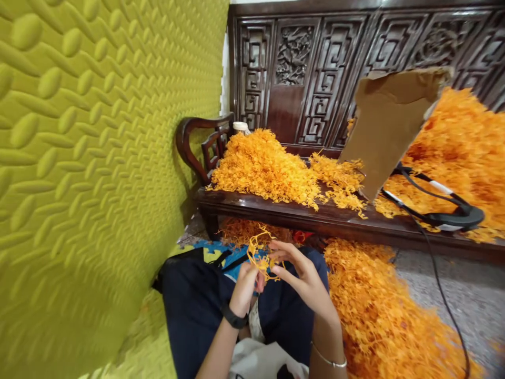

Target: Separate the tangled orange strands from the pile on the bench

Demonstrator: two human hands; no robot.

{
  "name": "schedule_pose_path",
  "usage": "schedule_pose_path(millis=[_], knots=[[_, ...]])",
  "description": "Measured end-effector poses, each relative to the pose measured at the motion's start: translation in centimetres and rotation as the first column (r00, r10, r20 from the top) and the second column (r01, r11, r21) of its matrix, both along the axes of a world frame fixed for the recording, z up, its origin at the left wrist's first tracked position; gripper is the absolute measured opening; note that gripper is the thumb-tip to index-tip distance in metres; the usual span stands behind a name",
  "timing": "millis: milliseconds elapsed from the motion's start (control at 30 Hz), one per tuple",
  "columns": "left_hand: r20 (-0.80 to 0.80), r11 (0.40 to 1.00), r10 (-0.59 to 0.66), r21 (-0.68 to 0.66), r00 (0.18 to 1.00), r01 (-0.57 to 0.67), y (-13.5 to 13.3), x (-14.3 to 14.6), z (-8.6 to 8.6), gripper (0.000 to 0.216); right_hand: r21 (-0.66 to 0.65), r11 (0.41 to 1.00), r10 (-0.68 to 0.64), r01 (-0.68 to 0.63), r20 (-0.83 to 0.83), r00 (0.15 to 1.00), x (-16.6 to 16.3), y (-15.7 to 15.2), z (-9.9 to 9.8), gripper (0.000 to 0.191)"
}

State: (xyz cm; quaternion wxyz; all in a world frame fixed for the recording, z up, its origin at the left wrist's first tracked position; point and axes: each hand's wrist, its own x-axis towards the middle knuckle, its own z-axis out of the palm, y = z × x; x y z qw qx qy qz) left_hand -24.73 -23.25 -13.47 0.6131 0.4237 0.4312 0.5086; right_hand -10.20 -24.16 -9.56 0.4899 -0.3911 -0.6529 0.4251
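Observation:
A small tangle of orange-yellow, branching plastic strands (254, 250) rises above my lap. The lower end of it is in my left hand (245, 284), whose fingers are closed around it; a dark band circles that wrist. Just to the right, my right hand (300, 271) has its thumb and fingers curved and apart, close beside the strands. Whether its fingertips touch them I cannot tell. Beyond my hands, a heap of similar orange pieces (264, 168) lies on a dark wooden bench (252, 202).
A cardboard sheet (394, 121) leans on the bench before a larger orange heap (465, 152). A black headset-like device (453, 216) rests there, its cable (437, 273) hanging down. Another heap (379, 305) covers the floor at right. A yellow padded wall (98, 158) stands left.

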Motion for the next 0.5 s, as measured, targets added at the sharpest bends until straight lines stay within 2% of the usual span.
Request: schedule_pose_path(millis=[100, 167, 300, 367, 500], knots=[[0.014, 1.0, -0.007, -0.015, 1.0, 0.007, -0.1, -0.3, 0.1, 0.061, -0.037, 0.995, 0.095, -0.098, -0.074, 0.993, 0.4, 0.3, -0.8, 0.027], [0.05, 0.999, -0.015, -0.03, 0.999, 0.017, -0.2, -0.5, 0.2, 0.061, -0.032, 0.981, 0.187, -0.194, -0.15, 0.971, 0.7, 0.6, -1.0, 0.025], [0.183, 0.988, 0.069, -0.146, 0.981, -0.042, -0.1, -1.0, 0.0, 0.048, 0.043, 0.9, 0.434, -0.435, -0.201, 0.878, 1.1, 0.9, -1.0, 0.028], [0.214, 0.979, 0.121, -0.187, 0.969, -0.081, -0.1, -1.1, -0.1, 0.045, 0.067, 0.898, 0.44, -0.435, -0.184, 0.879, 0.6, 0.9, -1.0, 0.027], [0.219, 0.985, 0.119, -0.15, 0.968, -0.087, -0.1, -1.2, -0.2, 0.048, 0.09, 0.963, 0.262, -0.252, -0.111, 0.959, -1.3, 0.9, -1.1, 0.024]])
